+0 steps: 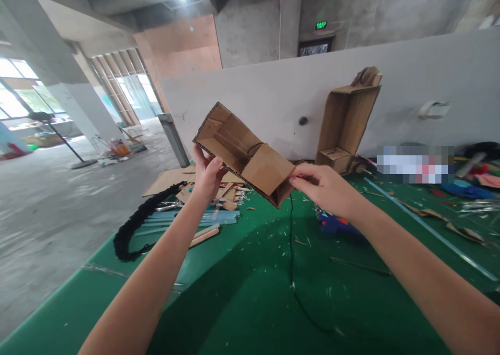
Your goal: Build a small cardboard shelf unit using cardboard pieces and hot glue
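A long, narrow cardboard box [267, 170] with an open side is held tilted in the air above the green table [242, 308]. Its upper left end rests in my left hand [207, 172], the thumb on the near edge and the other fingers behind it. At the lower right end, my right hand [320, 185] pinches the box's corner between thumb and fingers. Inside the box are a cardboard divider and a thin dark strand. A black cord [291, 245] hangs below the box and runs down across the table.
A taller cardboard structure [344, 120] stands at the back right against the white partition [253, 99]. Left on the table lie a black fuzzy strip [130, 235], blue strips [187, 222], wooden sticks [205, 235] and cardboard scraps. A long pale strip [429, 227] lies at right.
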`<move>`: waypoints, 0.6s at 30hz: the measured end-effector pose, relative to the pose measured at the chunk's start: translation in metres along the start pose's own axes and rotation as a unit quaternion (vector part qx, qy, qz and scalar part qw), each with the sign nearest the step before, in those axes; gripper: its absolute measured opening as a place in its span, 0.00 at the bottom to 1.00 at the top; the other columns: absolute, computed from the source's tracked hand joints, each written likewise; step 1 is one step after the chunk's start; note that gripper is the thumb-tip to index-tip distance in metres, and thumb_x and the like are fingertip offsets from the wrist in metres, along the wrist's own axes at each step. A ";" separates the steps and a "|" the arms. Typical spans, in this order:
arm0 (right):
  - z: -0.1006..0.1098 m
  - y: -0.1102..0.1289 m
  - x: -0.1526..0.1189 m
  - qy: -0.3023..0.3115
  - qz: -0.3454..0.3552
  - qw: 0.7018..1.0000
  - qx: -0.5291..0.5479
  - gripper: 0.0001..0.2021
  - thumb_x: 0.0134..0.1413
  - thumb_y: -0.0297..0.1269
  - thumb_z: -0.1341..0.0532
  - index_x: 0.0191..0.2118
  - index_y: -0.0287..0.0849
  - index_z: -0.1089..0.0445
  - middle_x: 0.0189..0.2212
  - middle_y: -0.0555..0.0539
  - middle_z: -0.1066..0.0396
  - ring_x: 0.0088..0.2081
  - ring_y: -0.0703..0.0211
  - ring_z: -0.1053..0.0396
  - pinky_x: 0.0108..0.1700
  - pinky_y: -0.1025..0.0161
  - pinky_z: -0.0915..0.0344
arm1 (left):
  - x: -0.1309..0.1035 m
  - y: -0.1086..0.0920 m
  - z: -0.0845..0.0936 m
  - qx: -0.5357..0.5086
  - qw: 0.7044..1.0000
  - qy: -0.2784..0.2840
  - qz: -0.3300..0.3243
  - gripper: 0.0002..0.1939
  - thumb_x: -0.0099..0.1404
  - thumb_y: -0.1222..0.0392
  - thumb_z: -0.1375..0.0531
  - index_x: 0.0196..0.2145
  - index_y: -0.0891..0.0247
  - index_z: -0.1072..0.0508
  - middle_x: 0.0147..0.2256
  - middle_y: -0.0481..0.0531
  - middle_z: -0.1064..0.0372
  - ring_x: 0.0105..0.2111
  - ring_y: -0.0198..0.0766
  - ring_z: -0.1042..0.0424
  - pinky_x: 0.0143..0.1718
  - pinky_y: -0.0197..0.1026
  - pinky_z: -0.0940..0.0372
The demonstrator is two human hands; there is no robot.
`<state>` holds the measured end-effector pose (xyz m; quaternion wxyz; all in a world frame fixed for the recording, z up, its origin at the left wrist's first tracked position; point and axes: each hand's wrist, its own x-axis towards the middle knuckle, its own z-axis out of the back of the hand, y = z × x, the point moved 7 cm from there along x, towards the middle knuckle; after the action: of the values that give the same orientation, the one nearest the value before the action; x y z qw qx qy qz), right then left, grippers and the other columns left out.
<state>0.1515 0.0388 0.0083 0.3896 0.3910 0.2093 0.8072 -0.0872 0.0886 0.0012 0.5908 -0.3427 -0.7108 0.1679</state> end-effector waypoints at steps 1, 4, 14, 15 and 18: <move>-0.003 0.000 0.000 0.009 0.001 1.000 0.012 0.11 0.58 0.35 0.45 0.39 0.44 0.25 0.36 0.48 0.25 0.37 0.58 0.30 0.40 0.60 0.37 | 0.000 -0.001 -0.002 0.004 1.000 0.006 -0.001 0.31 0.52 0.49 0.33 0.50 0.46 0.42 0.42 0.48 0.31 0.45 0.43 0.27 0.41 0.44 0.29; -0.009 -0.002 -0.001 0.033 -0.001 0.999 0.028 0.14 0.58 0.34 0.45 0.46 0.45 0.26 0.38 0.47 0.25 0.38 0.58 0.29 0.41 0.60 0.35 | 0.000 -0.003 -0.008 0.018 1.000 0.020 -0.005 0.36 0.50 0.48 0.32 0.53 0.44 0.45 0.44 0.48 0.31 0.46 0.44 0.28 0.43 0.46 0.30; -0.016 -0.008 0.000 0.072 -0.008 0.997 -0.007 0.11 0.56 0.35 0.42 0.40 0.45 0.22 0.35 0.48 0.23 0.37 0.58 0.28 0.43 0.59 0.34 | 0.009 -0.017 -0.011 0.132 0.988 0.077 0.035 0.41 0.49 0.45 0.31 0.56 0.45 0.48 0.49 0.51 0.35 0.42 0.42 0.27 0.43 0.47 0.29; -0.021 -0.013 0.000 0.076 -0.016 0.997 0.001 0.10 0.55 0.36 0.42 0.38 0.45 0.22 0.34 0.48 0.23 0.36 0.57 0.28 0.41 0.59 0.34 | 0.009 -0.017 -0.011 0.143 0.985 0.081 0.048 0.41 0.49 0.46 0.31 0.56 0.46 0.48 0.48 0.51 0.35 0.41 0.41 0.27 0.42 0.46 0.29; -0.039 -0.039 0.000 0.064 -0.068 0.995 0.044 0.10 0.52 0.39 0.40 0.35 0.43 0.22 0.30 0.47 0.23 0.29 0.58 0.30 0.33 0.60 0.36 | 0.006 -0.017 -0.014 0.185 0.976 0.094 0.070 0.41 0.50 0.49 0.31 0.56 0.47 0.48 0.48 0.52 0.36 0.40 0.41 0.27 0.39 0.45 0.28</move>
<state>0.1387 0.0608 -0.0404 0.4118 0.3404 0.2951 0.7921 -0.0794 0.0785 0.0199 0.6946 -0.2906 -0.5831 0.3049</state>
